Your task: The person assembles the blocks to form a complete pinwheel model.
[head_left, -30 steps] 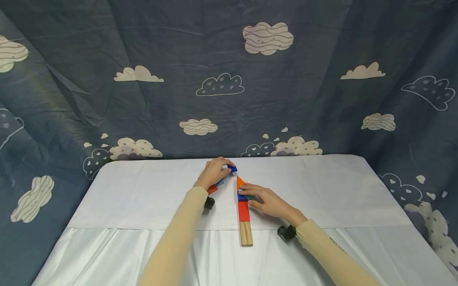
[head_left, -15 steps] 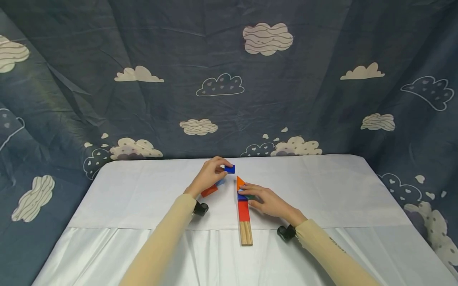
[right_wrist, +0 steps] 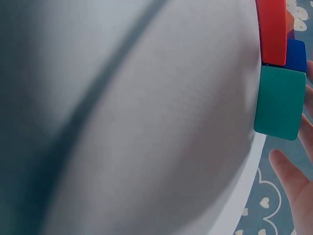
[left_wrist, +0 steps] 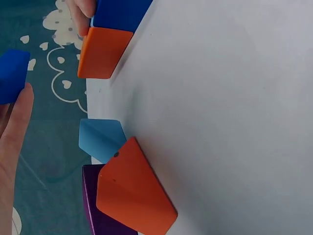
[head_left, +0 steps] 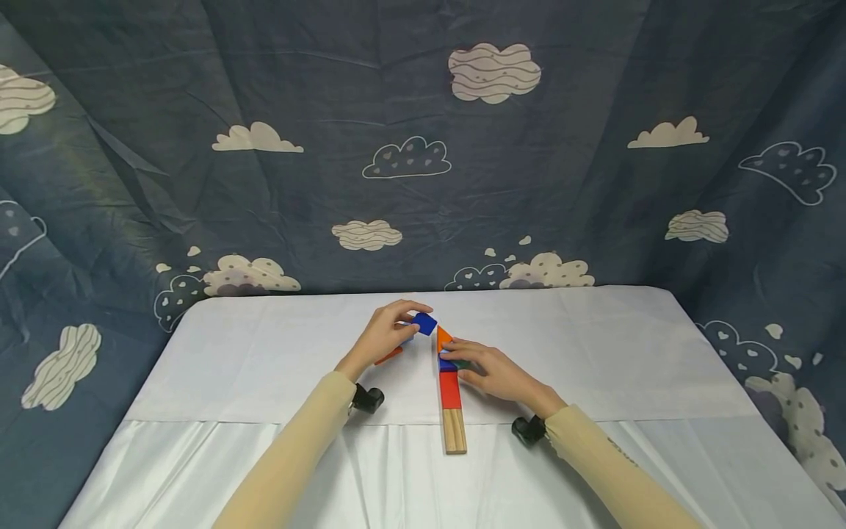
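In the head view my left hand (head_left: pixel 382 335) pinches a small blue block (head_left: pixel 424 323) just left of the far end of a row of blocks. My right hand (head_left: pixel 494 373) rests its fingers on that row. The row has an orange triangular block (head_left: pixel 443 339) at its far tip, then a blue block (head_left: pixel 446 365), a red block (head_left: pixel 450 391) and a bare wood block (head_left: pixel 454 432) nearest me. A green block (right_wrist: pixel 279 103) sits beside the blue and red ones in the right wrist view, with my right thumb apart from it.
Left of the row, partly behind my left hand, lie an orange-red block (left_wrist: pixel 136 191), a light blue block (left_wrist: pixel 101 139) and a purple block (left_wrist: pixel 91 196). A white cloth (head_left: pixel 595 353) covers the table; a dark cloud-patterned curtain (head_left: pixel 410 88) hangs behind it.
My left hand has drawn back slightly left and toward me, and the blue block in it has turned. The right hand and the row stay in place.
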A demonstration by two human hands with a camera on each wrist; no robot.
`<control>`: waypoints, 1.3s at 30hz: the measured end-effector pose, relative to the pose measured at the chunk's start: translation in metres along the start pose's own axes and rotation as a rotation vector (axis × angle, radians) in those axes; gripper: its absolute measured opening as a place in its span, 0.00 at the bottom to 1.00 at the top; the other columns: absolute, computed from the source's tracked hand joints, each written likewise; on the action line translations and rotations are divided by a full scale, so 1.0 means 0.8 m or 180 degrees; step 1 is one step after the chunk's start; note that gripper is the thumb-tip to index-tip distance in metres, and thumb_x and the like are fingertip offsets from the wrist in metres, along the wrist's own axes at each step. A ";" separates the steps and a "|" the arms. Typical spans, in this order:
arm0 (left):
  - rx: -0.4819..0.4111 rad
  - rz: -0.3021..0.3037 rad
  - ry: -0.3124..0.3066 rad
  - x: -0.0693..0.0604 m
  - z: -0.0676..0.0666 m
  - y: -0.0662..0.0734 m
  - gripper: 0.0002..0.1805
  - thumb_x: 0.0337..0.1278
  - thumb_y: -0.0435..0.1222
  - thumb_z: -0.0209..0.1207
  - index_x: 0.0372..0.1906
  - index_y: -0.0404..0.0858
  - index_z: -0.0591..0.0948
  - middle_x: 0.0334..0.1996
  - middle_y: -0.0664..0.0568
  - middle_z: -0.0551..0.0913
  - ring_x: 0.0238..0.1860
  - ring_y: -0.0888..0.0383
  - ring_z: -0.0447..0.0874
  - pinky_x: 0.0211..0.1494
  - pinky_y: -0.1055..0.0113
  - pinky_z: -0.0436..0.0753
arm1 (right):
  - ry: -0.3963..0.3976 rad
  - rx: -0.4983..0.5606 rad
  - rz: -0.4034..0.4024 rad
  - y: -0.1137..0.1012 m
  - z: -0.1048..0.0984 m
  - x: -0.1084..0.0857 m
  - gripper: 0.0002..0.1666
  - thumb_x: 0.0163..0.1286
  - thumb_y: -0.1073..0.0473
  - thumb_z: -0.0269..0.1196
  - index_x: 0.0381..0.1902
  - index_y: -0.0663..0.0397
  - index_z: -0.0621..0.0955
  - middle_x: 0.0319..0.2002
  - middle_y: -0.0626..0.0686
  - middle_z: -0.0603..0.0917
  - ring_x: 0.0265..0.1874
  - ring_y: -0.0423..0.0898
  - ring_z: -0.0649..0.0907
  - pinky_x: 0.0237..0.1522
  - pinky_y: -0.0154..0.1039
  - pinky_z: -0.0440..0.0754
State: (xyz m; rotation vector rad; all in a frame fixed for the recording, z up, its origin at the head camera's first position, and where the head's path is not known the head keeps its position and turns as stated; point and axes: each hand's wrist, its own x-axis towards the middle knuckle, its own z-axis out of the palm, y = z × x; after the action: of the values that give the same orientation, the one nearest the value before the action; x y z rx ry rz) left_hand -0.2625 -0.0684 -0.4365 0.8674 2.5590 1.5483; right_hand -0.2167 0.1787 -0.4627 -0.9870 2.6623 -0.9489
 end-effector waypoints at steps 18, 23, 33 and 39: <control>0.0285 0.0125 -0.0010 -0.008 0.007 -0.006 0.11 0.56 0.26 0.62 0.44 0.39 0.83 0.42 0.50 0.84 0.39 0.56 0.79 0.42 0.62 0.80 | 0.0022 0.0007 -0.0031 0.000 -0.001 -0.001 0.23 0.68 0.63 0.58 0.62 0.53 0.77 0.67 0.54 0.69 0.68 0.53 0.63 0.65 0.58 0.59; 0.0566 0.0361 -0.0203 -0.007 0.009 -0.010 0.14 0.54 0.23 0.61 0.45 0.37 0.83 0.43 0.49 0.83 0.45 0.53 0.79 0.50 0.56 0.78 | 0.0051 -0.0010 -0.0077 0.000 0.000 -0.001 0.23 0.68 0.63 0.59 0.61 0.54 0.78 0.67 0.55 0.69 0.68 0.54 0.64 0.64 0.58 0.60; 0.1531 0.0416 -0.0354 -0.004 0.025 -0.010 0.14 0.55 0.26 0.62 0.44 0.43 0.84 0.44 0.55 0.84 0.50 0.58 0.79 0.50 0.53 0.62 | 0.0064 -0.0013 -0.0173 -0.001 0.000 -0.001 0.23 0.69 0.63 0.58 0.61 0.55 0.77 0.66 0.56 0.70 0.67 0.55 0.65 0.63 0.59 0.61; 0.1815 0.0404 -0.0418 -0.002 0.033 -0.015 0.13 0.56 0.26 0.62 0.44 0.45 0.84 0.43 0.56 0.83 0.49 0.59 0.79 0.53 0.50 0.60 | 0.0046 0.0012 -0.0162 -0.001 -0.001 -0.001 0.23 0.69 0.63 0.59 0.61 0.55 0.77 0.67 0.57 0.69 0.68 0.56 0.64 0.64 0.59 0.60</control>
State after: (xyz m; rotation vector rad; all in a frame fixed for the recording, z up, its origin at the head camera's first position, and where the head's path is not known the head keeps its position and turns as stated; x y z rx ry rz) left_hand -0.2584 -0.0519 -0.4606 1.1421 2.9284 0.7338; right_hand -0.2157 0.1789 -0.4614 -1.0560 2.6582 -0.9743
